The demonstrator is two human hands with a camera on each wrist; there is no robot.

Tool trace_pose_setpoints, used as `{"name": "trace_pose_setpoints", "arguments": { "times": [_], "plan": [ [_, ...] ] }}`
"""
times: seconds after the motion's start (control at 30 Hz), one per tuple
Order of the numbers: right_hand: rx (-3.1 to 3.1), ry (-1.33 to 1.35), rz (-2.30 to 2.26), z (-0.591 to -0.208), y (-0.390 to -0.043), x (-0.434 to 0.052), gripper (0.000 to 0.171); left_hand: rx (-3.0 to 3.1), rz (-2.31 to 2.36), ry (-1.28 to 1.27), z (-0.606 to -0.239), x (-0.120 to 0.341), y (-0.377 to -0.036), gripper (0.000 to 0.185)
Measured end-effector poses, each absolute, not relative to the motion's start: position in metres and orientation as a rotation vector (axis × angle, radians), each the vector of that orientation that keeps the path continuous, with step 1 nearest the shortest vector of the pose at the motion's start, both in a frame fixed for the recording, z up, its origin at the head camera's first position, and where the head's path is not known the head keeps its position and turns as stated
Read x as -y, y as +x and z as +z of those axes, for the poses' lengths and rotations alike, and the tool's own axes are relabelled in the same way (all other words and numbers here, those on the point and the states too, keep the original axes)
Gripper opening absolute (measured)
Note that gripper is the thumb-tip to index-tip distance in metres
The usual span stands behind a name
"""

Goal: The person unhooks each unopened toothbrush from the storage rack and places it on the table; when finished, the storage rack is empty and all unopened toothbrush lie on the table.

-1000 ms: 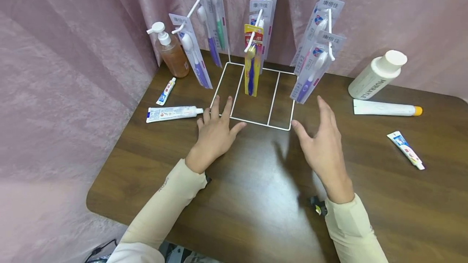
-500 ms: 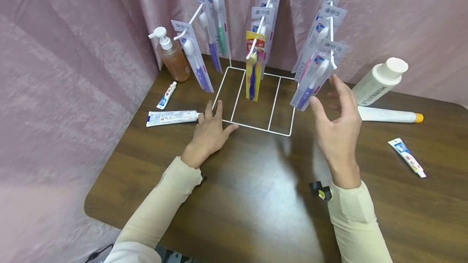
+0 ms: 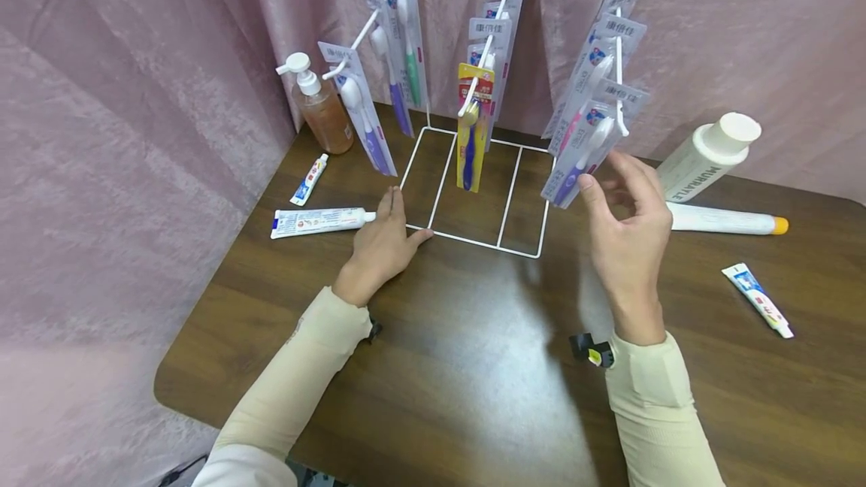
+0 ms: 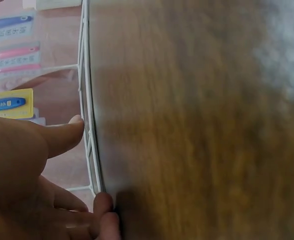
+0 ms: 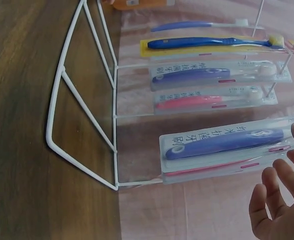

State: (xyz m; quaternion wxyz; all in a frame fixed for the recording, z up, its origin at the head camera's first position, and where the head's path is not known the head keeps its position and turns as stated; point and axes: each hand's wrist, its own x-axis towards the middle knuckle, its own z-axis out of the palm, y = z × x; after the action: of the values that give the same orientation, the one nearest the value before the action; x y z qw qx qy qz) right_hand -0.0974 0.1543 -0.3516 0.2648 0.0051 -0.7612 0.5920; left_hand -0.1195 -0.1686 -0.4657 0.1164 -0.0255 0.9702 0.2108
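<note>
A white wire rack [image 3: 487, 246] stands on the table, with packaged toothbrushes hanging from three hooks. My left hand [image 3: 380, 246] lies at its front left corner; in the left wrist view the thumb [image 4: 67, 135] rests along the front wire. My right hand [image 3: 629, 231] is at the right hook, thumb and fingers apart around the edge of the front purple toothbrush pack [image 3: 575, 160]. The right wrist view shows that purple toothbrush [image 5: 224, 144] with the fingertips right beside its pack. A yellow toothbrush pack [image 3: 471, 141] hangs foremost on the middle hook.
A pump bottle [image 3: 325, 119], a small toothpaste tube [image 3: 310, 180] and a larger toothpaste tube [image 3: 318, 222] are at left. At right are a white bottle [image 3: 707, 156], a white tube with an orange cap [image 3: 731, 219] and another small toothpaste tube [image 3: 758, 299]. A pink curtain [image 3: 203, 58] hangs behind.
My right hand has moved right and forward from beside the rack to the front purple toothbrush pack. My left hand has slid slightly left along the rack's corner, its fingers closer together.
</note>
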Motion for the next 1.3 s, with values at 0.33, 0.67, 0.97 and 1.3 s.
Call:
{"name": "trace_pose_setpoints", "arguments": {
  "times": [0.33, 0.67, 0.97, 1.3],
  "plan": [
    [2.006, 0.064, 1.621, -0.357, -0.105, -0.155, 0.028, -2.815, 0.706, -0.108, -0.457, 0.173, -0.122, 0.104],
    [1.846, 0.023, 1.785, -0.359, -0.108, -0.155, 0.010, -2.802, 0.781, -0.122, -0.453, 0.176, -0.122, 0.096],
    [1.635, 0.046, 1.986, -0.357, -0.106, -0.164, 0.007, -2.823, 0.817, -0.121, -0.458, 0.178, -0.127, 0.097],
    [1.633, -0.005, 1.997, -0.358, -0.099, -0.173, 0.013, -2.805, 0.793, -0.147, -0.454, 0.179, -0.124, 0.097]
  ]
}}
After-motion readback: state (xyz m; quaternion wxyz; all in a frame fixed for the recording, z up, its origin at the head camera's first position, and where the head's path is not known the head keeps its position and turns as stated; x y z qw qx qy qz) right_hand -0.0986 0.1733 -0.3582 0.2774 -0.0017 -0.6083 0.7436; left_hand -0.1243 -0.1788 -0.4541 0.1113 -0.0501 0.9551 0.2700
